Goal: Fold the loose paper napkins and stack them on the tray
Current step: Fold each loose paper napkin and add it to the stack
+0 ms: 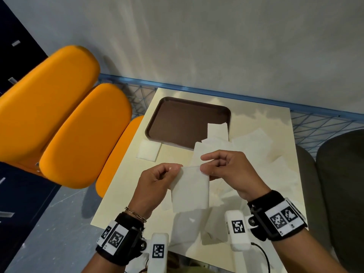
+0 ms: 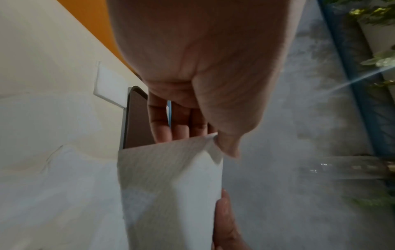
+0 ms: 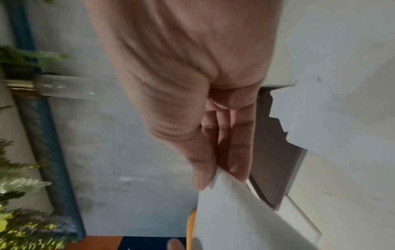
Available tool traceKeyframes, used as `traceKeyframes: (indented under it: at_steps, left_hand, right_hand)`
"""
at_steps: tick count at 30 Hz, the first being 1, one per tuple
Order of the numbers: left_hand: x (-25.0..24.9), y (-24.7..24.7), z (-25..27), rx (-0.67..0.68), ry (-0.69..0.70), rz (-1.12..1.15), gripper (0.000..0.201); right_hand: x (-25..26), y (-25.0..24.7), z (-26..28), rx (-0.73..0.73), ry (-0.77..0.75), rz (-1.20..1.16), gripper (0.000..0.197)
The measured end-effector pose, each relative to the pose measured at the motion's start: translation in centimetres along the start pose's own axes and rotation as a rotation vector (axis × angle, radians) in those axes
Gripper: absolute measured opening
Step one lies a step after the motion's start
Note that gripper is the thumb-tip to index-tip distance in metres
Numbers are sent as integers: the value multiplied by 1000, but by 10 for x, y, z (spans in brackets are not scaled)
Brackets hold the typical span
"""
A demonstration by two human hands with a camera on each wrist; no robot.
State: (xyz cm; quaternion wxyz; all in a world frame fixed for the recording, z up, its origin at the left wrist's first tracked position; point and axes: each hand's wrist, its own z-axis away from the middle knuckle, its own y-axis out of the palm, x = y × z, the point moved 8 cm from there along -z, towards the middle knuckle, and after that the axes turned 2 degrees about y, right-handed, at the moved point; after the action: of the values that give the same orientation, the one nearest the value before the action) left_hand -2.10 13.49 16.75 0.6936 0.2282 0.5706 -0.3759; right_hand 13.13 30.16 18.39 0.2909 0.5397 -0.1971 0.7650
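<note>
Paper napkin is held up above the near part of the bench by both hands, its top edge being stretched between them and the rest hanging down toward the person. Its left top corner is pinched by the thumb and fingers of the left hand; in the left wrist view the corner of the sheet is seen caught under the thumb of that hand, so the grip there is closed on the paper. Its right top corner is pinched in the same way by the right hand; in the right wrist view the napkin is seen squeezed between thumb and fingers of that hand.

Brown tray is set flat on the far part of the bench, beyond the held napkin. Loose napkins are spread over the bench to the right of the tray, and several of them lap over its near right corner. One folded napkin is laid on the bench just at the tray's near left corner. Orange chairs are seen to the left of the tray, off the bench.
</note>
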Motion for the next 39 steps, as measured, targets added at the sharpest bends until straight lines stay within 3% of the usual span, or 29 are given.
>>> traceKeyframes:
  at_steps: [5,9,26,31,35,39]
  left_hand:
    - [20,-12,-12,3,-82,22,13]
    - [38,-28,-22,-27,-130,62,15]
    - [133,-113,-69,-155,-368,214,21]
    - [142,-125,-86,7,-361,167,28]
    - [135,-122,-110,208,-308,-72,27]
    - [136,-120,-133,222,-304,-147,38]
  right_hand:
    - [-16,20,-17,4,83,19,29]
    - [-37,48,-29,106,195,-7,46]
    - [-89,112,-110,52,378,196,41]
    - [-90,127,-135,102,370,382,36]
    - [-91,152,-149,283,334,582,34]
    - [-91,159,-164,296,293,694,26]
